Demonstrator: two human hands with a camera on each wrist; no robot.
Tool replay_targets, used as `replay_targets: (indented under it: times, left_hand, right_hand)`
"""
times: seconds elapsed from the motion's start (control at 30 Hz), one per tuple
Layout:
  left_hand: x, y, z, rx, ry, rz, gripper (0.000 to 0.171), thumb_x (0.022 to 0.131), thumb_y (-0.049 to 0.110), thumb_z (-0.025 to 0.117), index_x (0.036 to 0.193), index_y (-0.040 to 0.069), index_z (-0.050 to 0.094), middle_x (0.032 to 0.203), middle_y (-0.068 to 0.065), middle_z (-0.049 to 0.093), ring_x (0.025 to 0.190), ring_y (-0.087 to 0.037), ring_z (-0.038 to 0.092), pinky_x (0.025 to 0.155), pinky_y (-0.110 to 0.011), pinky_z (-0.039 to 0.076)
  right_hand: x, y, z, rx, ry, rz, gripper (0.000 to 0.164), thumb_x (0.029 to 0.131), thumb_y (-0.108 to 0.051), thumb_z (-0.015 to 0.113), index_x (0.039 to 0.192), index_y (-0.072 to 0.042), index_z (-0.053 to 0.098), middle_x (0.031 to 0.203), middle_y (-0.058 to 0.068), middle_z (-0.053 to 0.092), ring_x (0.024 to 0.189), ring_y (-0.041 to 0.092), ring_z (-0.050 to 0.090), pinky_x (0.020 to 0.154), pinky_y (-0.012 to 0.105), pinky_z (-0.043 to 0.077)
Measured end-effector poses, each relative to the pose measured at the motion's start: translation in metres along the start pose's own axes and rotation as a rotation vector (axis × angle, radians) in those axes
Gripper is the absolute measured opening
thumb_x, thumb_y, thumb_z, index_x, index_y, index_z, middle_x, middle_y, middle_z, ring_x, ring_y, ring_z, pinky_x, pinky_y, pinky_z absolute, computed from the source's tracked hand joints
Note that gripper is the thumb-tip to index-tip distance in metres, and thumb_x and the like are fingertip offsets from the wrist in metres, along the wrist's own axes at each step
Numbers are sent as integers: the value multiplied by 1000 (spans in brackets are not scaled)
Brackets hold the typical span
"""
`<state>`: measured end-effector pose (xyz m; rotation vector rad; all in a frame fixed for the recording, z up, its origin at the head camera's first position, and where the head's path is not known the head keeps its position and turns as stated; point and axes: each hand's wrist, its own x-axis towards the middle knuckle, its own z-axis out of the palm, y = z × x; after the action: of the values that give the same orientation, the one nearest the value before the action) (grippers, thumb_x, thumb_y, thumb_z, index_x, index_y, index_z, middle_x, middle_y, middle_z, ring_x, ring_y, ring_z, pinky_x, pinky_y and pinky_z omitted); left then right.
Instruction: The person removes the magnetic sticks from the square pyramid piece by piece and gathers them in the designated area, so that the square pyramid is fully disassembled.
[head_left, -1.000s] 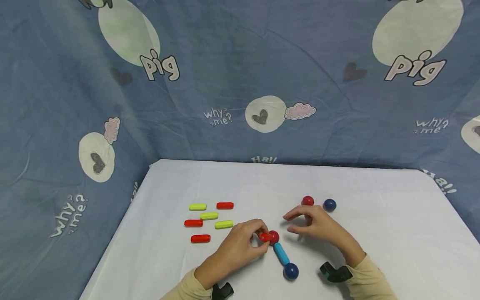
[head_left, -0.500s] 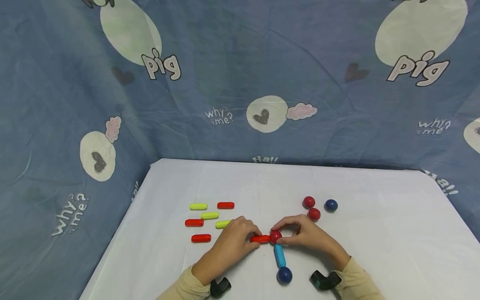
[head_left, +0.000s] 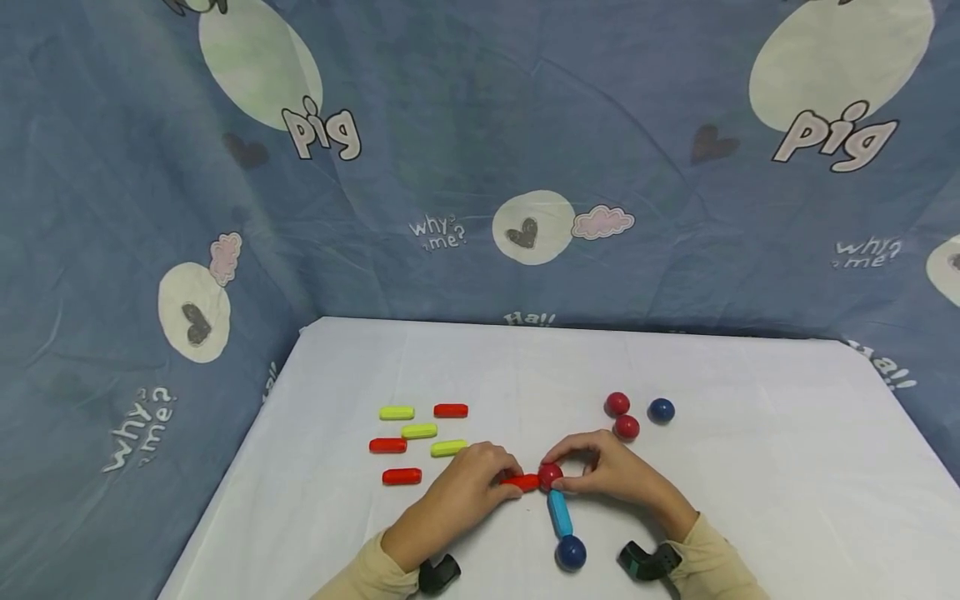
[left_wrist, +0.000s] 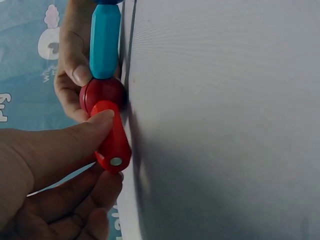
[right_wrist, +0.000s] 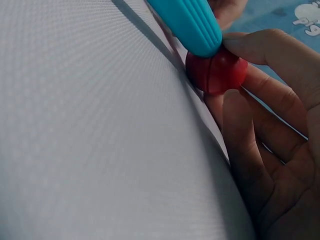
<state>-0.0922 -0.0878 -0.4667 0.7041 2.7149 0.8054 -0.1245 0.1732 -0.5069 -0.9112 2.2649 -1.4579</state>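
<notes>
My left hand [head_left: 471, 483] pinches a red magnetic rod [left_wrist: 116, 140] between thumb and fingers; a small round silver magnet shows in its near end. The rod's other end meets a dark red ball [head_left: 551, 476]. My right hand [head_left: 618, 471] grips that ball between thumb and fingers, seen closely in the right wrist view. From the same ball a light blue rod [head_left: 559, 513] runs toward the front of the table and ends at a dark blue ball [head_left: 571, 553]. In the left wrist view, the blue rod [left_wrist: 105, 42] sits directly against the red ball [left_wrist: 103, 94].
Left of my hands lie loose red rods [head_left: 401, 477] and yellow-green rods [head_left: 418, 431] on the white table [head_left: 750, 467]. Behind my right hand are two red balls [head_left: 618, 404] and a dark blue ball [head_left: 662, 411]. A patterned blue curtain [head_left: 420, 150] stands behind.
My right hand has come left from near the loose balls and taken hold of the joined red ball. The red rod now lies sideways against it, and the blue rod has swung more upright.
</notes>
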Motion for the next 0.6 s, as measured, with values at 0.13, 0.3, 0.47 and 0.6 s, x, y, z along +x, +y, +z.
replay_targets:
  times: [0.13, 0.3, 0.47, 0.6]
  left_hand:
    - [-3, 0, -2, 11, -14, 6, 16, 87, 22, 85, 100, 15, 80, 90, 9, 74, 82, -3, 54, 78, -23, 50]
    - [-11, -9, -9, 30, 38, -11, 15, 86, 18, 85, 99, 14, 79, 90, 8, 72, 85, -6, 56, 79, -26, 52]
    - [-20, -22, -20, 46, 167, -15, 14, 82, 15, 87, 94, 13, 80, 87, 6, 71, 81, -8, 53, 74, -25, 48]
    - [-24, -25, -25, 99, 209, -30, 15, 79, 14, 89, 91, 13, 80, 81, 5, 68, 77, -8, 50, 71, -25, 45]
  right_hand:
    - [0, 0, 0, -5, -2, 15, 27, 87, -19, 83, 113, -14, 78, 108, 6, 79, 87, 20, 66, 61, 21, 52]
    - [0, 2, -2, -1, 2, 47, 26, 86, -19, 84, 112, -15, 78, 108, 5, 79, 86, 19, 65, 61, 21, 53]
    - [-1, 4, -3, 9, 3, 52, 25, 87, -18, 83, 111, -15, 78, 107, 6, 79, 85, 17, 65, 61, 21, 53]
    - [-1, 5, -4, 13, 4, 59, 25, 87, -17, 83, 111, -14, 78, 106, 6, 79, 83, 15, 64, 61, 21, 53]
